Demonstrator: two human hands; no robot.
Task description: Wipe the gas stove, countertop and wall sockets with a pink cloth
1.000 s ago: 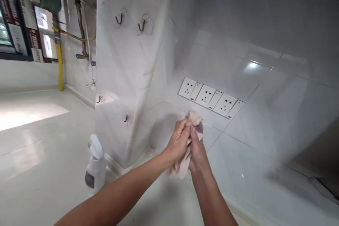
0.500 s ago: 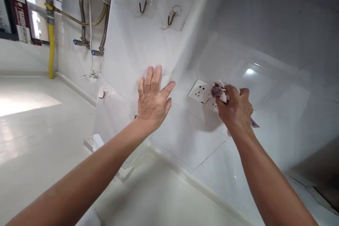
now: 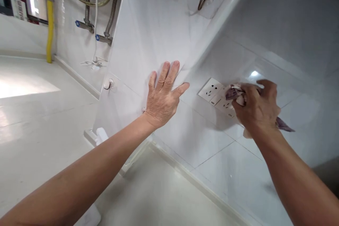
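My left hand (image 3: pixel 162 96) lies flat with fingers spread against the white tiled column (image 3: pixel 148 31). My right hand (image 3: pixel 258 107) is closed around a crumpled pink and purple cloth (image 3: pixel 235 93) and presses it on a row of white wall sockets (image 3: pixel 215 91). The leftmost socket is uncovered; the others are hidden behind my hand and the cloth. A tail of the cloth sticks out to the right of my wrist.
Two brown hooks (image 3: pixel 202 1) hang on the column above. A yellow pipe (image 3: pixel 49 17) and metal hoses with valves (image 3: pixel 103 37) run down the far-left wall. A white spray bottle top (image 3: pixel 101 135) shows behind my left forearm. White countertop (image 3: pixel 39 113) spreads left and below.
A second ago both hands held the cloth together. My left hand then went flat onto the column, and my right hand carried the cloth onto the sockets and has slid it rightward.
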